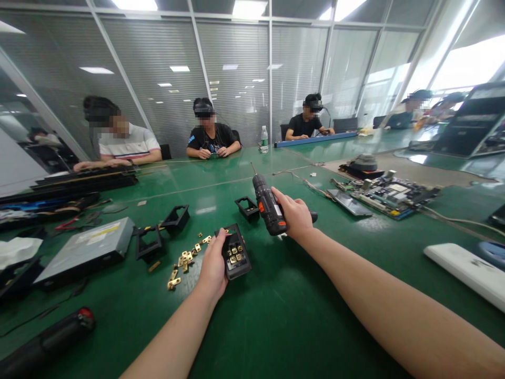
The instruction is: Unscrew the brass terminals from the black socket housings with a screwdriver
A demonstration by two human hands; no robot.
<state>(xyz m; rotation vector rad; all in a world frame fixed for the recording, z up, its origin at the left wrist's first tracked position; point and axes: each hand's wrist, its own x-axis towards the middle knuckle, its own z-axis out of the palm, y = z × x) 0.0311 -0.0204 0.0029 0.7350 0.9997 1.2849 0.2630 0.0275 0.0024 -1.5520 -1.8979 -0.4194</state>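
Observation:
My left hand (213,265) grips a black plastic socket housing (235,255) with several brass contacts inside it, holding it down on the green table (284,316). My right hand (296,215) is wrapped round the handle of a black and orange cordless screwdriver (267,204), whose bit points up and away from me. Loose brass contacts (185,260) lie scattered just left of my left hand. A second empty black housing (248,207) sits beside the screwdriver.
Two more black housings (174,219) and a grey disc drive (89,249) lie to the left. A circuit board (389,192) and a phone (349,202) sit to the right, a white device (465,270) nearer. Several people sit along the far side.

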